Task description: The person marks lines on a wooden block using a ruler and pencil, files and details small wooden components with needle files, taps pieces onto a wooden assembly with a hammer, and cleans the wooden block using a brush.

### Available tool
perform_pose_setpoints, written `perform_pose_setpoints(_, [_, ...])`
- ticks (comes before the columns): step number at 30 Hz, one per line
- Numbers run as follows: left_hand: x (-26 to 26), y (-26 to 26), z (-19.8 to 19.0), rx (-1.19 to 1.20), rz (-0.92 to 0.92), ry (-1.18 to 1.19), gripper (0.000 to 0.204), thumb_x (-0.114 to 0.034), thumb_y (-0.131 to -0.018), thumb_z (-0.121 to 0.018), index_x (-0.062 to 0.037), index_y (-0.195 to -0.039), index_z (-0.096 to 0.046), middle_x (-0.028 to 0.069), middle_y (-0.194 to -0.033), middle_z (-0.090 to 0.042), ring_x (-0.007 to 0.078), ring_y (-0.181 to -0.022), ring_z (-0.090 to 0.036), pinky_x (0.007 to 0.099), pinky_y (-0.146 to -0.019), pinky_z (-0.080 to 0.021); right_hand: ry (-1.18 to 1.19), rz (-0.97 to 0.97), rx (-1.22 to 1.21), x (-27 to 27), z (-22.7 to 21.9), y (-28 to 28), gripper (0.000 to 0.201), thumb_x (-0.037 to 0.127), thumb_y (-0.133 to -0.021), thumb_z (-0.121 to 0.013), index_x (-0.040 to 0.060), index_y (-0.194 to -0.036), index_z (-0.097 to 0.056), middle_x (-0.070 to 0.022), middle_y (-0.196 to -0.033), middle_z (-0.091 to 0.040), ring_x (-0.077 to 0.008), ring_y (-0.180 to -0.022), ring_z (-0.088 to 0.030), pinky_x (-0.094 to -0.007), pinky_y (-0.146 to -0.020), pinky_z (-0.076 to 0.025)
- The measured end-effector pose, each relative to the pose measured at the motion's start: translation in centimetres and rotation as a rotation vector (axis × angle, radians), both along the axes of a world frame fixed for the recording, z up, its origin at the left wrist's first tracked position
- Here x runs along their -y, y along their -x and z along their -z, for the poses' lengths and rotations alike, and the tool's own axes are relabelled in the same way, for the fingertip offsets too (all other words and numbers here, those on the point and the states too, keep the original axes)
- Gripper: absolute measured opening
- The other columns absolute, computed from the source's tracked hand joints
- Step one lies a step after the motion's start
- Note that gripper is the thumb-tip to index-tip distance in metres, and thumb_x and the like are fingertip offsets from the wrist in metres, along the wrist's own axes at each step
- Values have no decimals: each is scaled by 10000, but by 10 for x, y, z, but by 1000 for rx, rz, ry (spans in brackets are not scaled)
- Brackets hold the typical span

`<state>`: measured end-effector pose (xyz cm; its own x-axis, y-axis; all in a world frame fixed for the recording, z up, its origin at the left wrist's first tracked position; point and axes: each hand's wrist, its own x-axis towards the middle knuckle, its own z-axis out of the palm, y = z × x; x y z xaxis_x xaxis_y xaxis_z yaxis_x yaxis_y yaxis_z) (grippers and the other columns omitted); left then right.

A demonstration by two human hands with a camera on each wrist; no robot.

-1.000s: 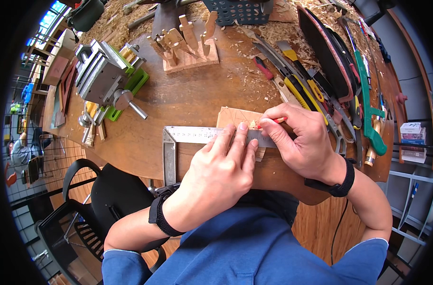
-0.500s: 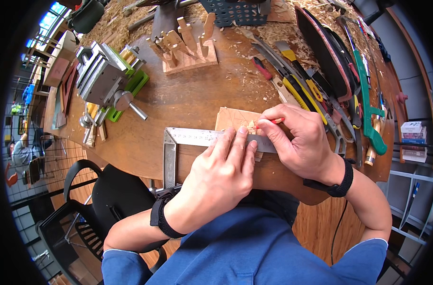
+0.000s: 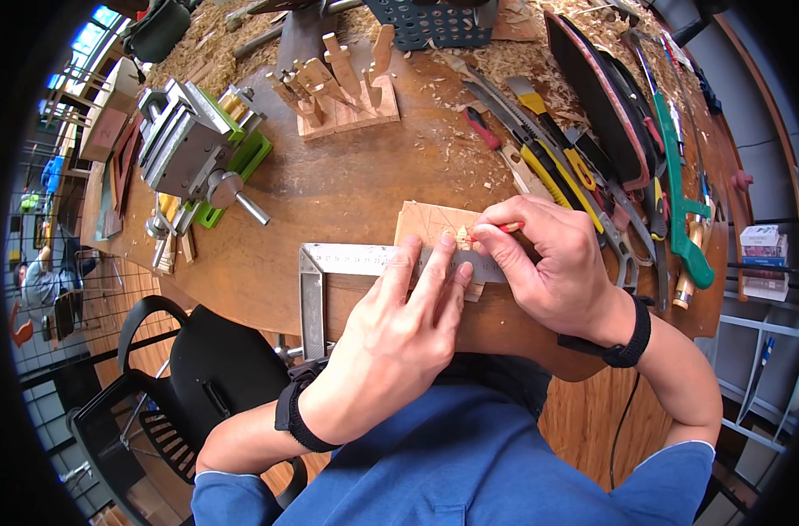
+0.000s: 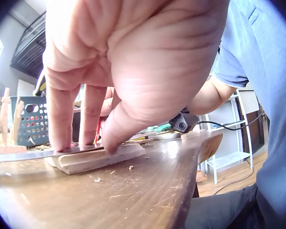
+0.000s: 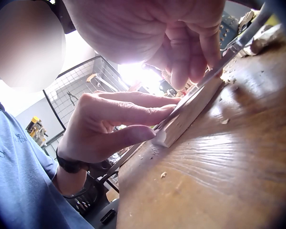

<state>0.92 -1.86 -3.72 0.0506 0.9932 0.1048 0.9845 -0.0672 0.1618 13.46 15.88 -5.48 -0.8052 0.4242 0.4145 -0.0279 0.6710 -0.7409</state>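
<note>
A metal square (image 3: pixel 351 259) lies across a light wooden board (image 3: pixel 423 219) marked with drawn lines. My left hand (image 3: pixel 392 324) has its fingers extended, and the fingertips press on the blade of the square. In the left wrist view the fingers of the left hand (image 4: pixel 86 105) come down on the blade, with the thumb at the near side of the board (image 4: pixel 95 160). My right hand (image 3: pixel 561 263) pinches a red pencil (image 3: pixel 510 227), its tip at the board just above the blade. The right wrist view does not show the pencil clearly.
A grey vise (image 3: pixel 193 149) stands at the left, and a wooden rack (image 3: pixel 351 121) of carved pieces behind the board. Knives, saws and a green-handled tool (image 3: pixel 693 254) lie at the right. A perforated basket (image 3: pixel 430 26) and shavings are at the back.
The square and my left hand have shifted slightly down and left, and the left fingers have spread a little. The right hand keeps its pinch on the pencil, nearly in place.
</note>
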Motion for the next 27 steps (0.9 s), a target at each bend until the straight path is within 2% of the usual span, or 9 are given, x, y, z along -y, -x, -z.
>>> perform_pose_setpoints(6, [-1,0,-2,25,-13,8,554,-49,-812,-660,1,-1363,-644,227,-1468,-548,424,-1255,-577,471,-1054,-528,3,2,-5,0,0,0,60,22,-920,-721,-10,-895,-677,-174,-744,-668,-345,-681,-667,-415,-612,-508])
perform_pose_setpoints(11, [-3,5,-4,64,-16,-36,516,-27,-846,-672,-74,-1360,-669,193,-1374,-587,390,-1231,-598,436,-919,-599,4,8,0,0,0,-1,58,21,-920,-721,-8,-894,-678,-170,-738,-666,-339,-676,-664,-414,-610,-506])
perform_pose_setpoints(17, [-4,12,-1,25,6,-43,472,-37,-882,-673,-102,-1350,-680,153,-1337,-601,351,-1201,-617,405,-843,-617,35,14,22,1,0,-1,55,20,-918,-723,-7,-897,-680,-169,-736,-661,-334,-671,-660,-412,-607,-502])
perform_pose_setpoints(27, [-7,14,-2,37,12,-58,487,-58,-839,-684,-96,-1325,-698,134,-1320,-614,337,-1185,-623,391,-828,-615,34,13,14,1,0,-1,49,11,-912,-723,-8,-895,-680,-168,-743,-668,-332,-677,-663,-410,-613,-505])
